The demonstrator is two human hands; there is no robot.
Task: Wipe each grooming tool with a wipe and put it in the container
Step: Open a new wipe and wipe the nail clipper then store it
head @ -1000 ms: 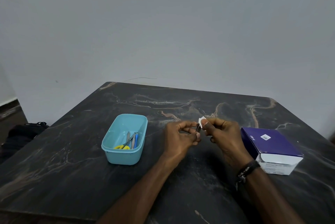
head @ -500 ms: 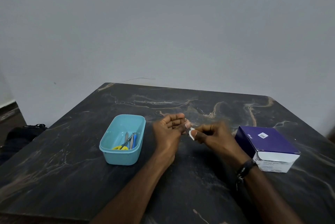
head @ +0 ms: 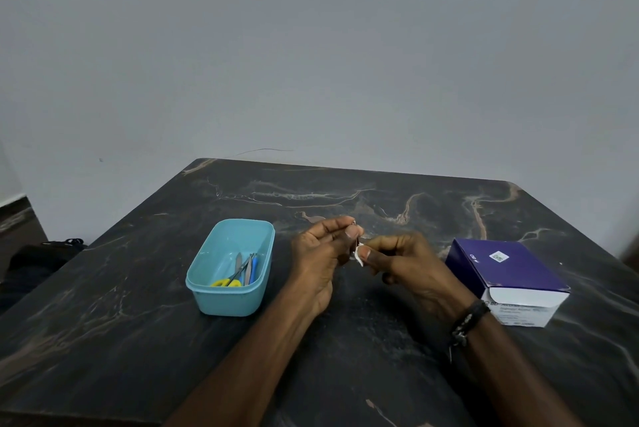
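Both hands are closing back together: left hand (head: 320,253) pinching a small tool (head: 355,242), right hand (head: 404,260) pinching the wipe (head: 359,253) against it for scrubbing.

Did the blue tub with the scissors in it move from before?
No. The blue tub sits in the same place on the table, left of the purple box. Only the camera shifted slightly.
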